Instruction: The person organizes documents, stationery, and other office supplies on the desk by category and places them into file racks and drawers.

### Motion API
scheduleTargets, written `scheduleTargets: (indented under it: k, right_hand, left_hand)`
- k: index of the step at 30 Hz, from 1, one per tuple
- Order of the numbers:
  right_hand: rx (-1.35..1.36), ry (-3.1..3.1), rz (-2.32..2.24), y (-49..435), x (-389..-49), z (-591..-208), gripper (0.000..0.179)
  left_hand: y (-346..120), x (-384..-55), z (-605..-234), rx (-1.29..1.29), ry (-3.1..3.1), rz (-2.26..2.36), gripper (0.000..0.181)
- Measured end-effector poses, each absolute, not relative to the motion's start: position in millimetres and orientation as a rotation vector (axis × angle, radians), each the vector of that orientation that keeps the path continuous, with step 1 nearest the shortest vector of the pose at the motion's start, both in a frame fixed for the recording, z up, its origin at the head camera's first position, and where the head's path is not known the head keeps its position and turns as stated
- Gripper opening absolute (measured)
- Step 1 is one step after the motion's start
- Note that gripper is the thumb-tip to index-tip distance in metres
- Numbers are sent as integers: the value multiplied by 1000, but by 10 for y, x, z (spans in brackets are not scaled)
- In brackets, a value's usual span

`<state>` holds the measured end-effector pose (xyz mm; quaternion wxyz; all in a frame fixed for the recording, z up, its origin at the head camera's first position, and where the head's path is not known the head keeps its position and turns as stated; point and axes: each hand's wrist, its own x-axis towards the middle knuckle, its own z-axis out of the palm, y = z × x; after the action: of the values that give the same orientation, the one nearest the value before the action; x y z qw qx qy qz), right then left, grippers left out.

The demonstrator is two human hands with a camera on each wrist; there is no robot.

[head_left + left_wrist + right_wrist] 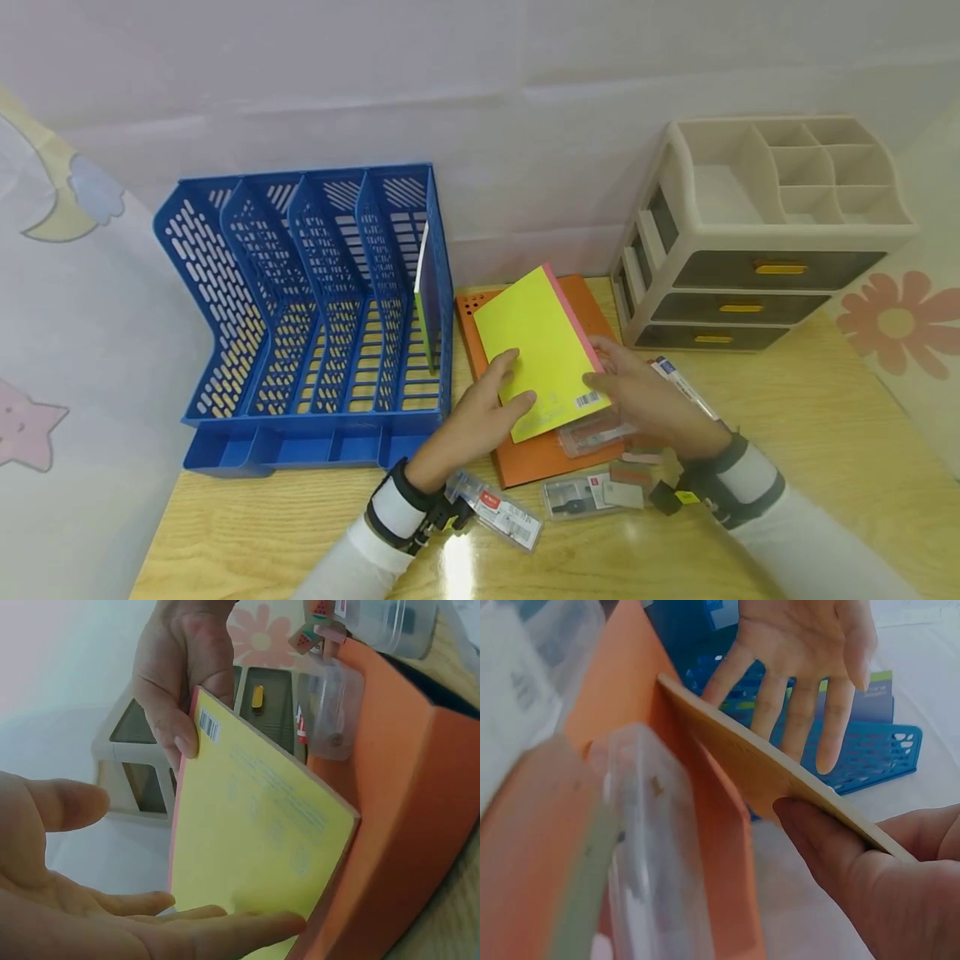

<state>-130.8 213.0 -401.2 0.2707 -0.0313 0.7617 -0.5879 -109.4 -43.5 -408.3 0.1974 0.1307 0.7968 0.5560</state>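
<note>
While the right hand (647, 402) pinches the pink-spined, rectangular yellow paper notebook (538, 337), I should steady its opposite side with the spread-fingered left hand (477, 421).

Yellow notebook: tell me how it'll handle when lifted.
The notebook will probably feel fairly stiff: pinched near one corner by the right hand, it shows no obvious sag. Its thin edge suggests little weight. Being flat, it seems unlikely to roll.

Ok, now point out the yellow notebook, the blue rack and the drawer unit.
Yellow notebook (546, 343): head view, middle of its cover.
Blue rack (322, 425): head view, front rail.
Drawer unit (720, 271): head view, top drawer's dark front.
</note>
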Motion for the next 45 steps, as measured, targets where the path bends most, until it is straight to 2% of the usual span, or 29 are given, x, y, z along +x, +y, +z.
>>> scheduleTargets:
  k: [10,26,31,38,45]
  right_hand:
    - [-142,2177,-1619,1993,-1130,-3867,53]
    - [-693,2654,-1440,1650,-741,-3714,47]
    - [-826,2706,-1312,1593,-691,-3771,54]
    - [-1000,2892,-980,1512,-632,-3883,60]
    - [-1125,3018,-949,1467,-577,-3978,71]
  left_hand:
    - [-485,-1100,-3946,345,2242,1703,72]
    - [-514,-1076,-3742,431,1972,2088,70]
    - [-505,-1091,-3764,421,1940,2162,69]
    - [-472,-1062,-3766,217,1799,2334,52]
    - [-419,-1054,-3803,132,1667,2478,56]
